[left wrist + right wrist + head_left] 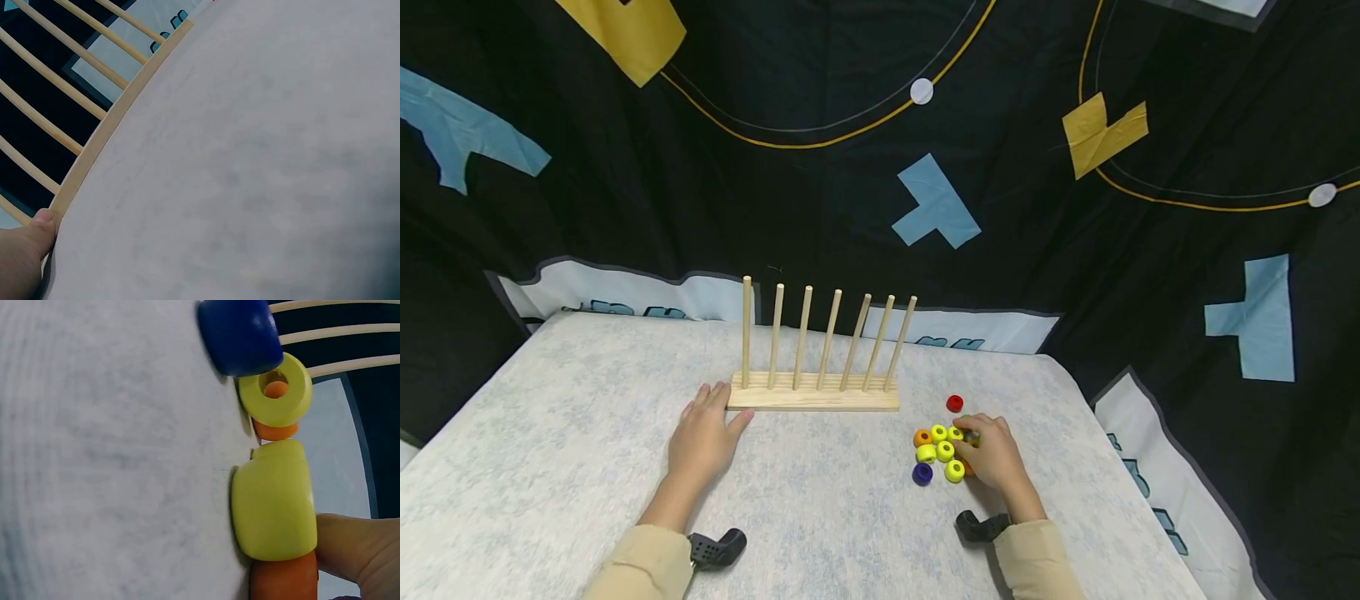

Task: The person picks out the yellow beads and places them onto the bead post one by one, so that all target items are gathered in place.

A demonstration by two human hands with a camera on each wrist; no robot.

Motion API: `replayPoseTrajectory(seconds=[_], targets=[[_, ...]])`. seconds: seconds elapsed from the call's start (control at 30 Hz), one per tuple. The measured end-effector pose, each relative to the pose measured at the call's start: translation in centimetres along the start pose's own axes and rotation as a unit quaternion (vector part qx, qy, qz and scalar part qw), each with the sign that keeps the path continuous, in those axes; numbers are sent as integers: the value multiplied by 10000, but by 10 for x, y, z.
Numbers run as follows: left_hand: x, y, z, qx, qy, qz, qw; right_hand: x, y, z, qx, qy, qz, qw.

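Observation:
A wooden peg stand [814,400] with several upright dowels stands on the table. Its left end is where my left hand [703,437] rests, fingers fairly straight at the end and thumb along the front edge. The left wrist view shows that thumb [39,234] touching the corner of the base. At the bead cluster, my right hand [992,454] reaches down with bent fingers around a dark bead [972,437], partly hidden. Yellow beads [945,452], an orange bead [922,437] and a blue bead [922,474] lie beside the fingers. Whether the fingers pinch a bead is hidden.
A red bead [954,403] lies apart, behind the cluster. The pale patterned table [587,400] ends at a dark cloth [820,208] hanging behind it. Black wrist mounts [718,548] jut from both sleeves near the table's surface.

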State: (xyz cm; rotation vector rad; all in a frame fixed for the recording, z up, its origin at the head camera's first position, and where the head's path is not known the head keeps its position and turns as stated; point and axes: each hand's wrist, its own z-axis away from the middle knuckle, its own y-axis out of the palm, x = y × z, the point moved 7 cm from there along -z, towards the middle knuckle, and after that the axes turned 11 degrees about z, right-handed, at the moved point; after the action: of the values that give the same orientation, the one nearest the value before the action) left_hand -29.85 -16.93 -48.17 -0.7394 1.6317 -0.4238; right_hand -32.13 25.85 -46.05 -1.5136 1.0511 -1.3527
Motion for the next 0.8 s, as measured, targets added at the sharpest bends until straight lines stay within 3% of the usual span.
replayPoseTrajectory(seconds=[0.4,0.8], targets=[[0,0,-4,-141,-91,-200,9997,1,2,-2,-259,-134,-23,9996],[2,0,-6,-161,-65,-246,9995,6,-12,-7,-409,-171,-424,9981]])
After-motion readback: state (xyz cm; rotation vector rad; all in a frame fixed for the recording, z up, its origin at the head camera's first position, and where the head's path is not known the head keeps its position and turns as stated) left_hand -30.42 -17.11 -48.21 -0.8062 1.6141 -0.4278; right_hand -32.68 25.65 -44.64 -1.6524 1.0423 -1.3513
